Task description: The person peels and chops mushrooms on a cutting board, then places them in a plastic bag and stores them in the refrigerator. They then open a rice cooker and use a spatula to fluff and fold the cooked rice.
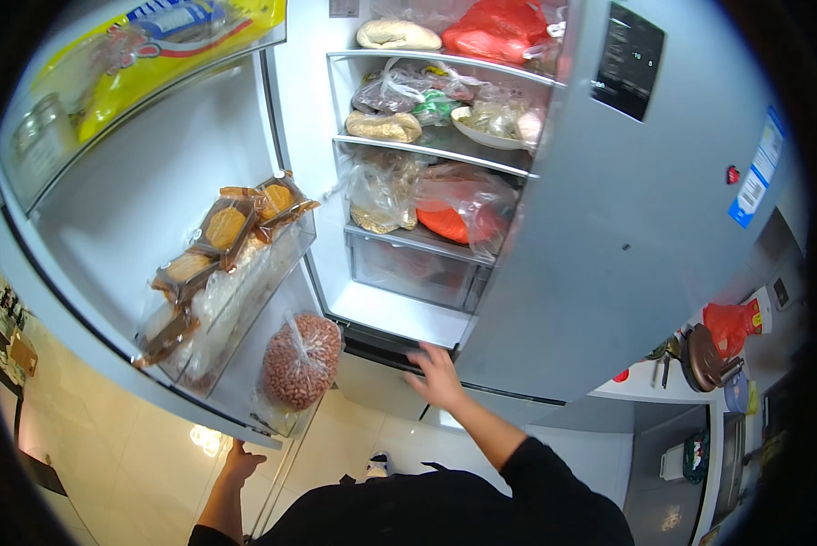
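My left hand (242,464) is at the lower edge of the open refrigerator door (142,170); some of its fingers are hidden behind that edge. My right hand (437,382), slightly blurred, holds nothing. Its fingers are spread in front of the dark strip below the fridge compartment (374,304). In the door's lowest bin, a tied clear plastic bag of peanuts (302,362) leans outward. Packaged round pastries (224,228) in brown trays lie along the bin above, over clear plastic bags (227,293).
Bagged food fills the shelves, including a red plastic bag (493,31), a white bowl (490,130) and an orange-red item (442,222) in clear plastic. A transparent drawer (412,269) sits below. At right are the closed door (586,225) and a counter (644,389) with a pan (698,358).
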Motion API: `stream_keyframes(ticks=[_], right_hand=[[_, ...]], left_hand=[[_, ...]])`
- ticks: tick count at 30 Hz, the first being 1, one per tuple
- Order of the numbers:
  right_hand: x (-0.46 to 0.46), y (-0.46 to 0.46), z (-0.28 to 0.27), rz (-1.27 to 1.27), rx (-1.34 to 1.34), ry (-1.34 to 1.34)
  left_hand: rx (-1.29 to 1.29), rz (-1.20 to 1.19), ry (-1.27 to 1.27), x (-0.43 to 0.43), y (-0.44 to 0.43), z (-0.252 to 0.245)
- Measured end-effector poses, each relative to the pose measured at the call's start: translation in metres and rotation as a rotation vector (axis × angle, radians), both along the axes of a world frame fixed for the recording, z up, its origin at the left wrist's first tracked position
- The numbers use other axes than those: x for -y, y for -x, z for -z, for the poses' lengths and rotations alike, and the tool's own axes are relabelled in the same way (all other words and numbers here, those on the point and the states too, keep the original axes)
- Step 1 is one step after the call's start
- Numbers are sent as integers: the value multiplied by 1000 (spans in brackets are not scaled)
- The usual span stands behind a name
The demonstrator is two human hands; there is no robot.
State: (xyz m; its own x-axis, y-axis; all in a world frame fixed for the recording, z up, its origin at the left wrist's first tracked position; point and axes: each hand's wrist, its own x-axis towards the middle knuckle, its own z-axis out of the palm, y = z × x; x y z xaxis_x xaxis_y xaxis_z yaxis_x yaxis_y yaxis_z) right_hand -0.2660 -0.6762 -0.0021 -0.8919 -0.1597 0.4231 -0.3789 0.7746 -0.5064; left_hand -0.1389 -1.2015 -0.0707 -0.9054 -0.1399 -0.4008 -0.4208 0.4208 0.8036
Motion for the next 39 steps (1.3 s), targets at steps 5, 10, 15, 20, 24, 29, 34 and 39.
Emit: stream_keyframes(ticks=[5, 10, 15, 20, 24, 29, 34, 39], right_hand=[[-107, -219, 95, 237, 435, -156], [-208, -412, 172, 369, 958, -243], [-272, -555, 273, 713, 1204, -241], [-309, -616, 335, 632, 1305, -142], [-314, -629, 314, 852, 1139, 152], [-314, -627, 278, 264, 794, -393], [-310, -628, 258, 483, 802, -191], [-334, -626, 240, 935, 930, 231]], left_hand=[[-374, -411, 16, 9, 11, 3], [-346, -211, 29, 17, 25, 2], [-332, -99, 166, -51, -19, -23], [-456, -58, 164, -162, -40, -28], [-245, -120, -292, -263, -30, -34], [109, -161, -775, -384, 10, -73], [225, -306, -1243, -472, 66, -89], [161, -398, -1301, -503, 114, -106]])
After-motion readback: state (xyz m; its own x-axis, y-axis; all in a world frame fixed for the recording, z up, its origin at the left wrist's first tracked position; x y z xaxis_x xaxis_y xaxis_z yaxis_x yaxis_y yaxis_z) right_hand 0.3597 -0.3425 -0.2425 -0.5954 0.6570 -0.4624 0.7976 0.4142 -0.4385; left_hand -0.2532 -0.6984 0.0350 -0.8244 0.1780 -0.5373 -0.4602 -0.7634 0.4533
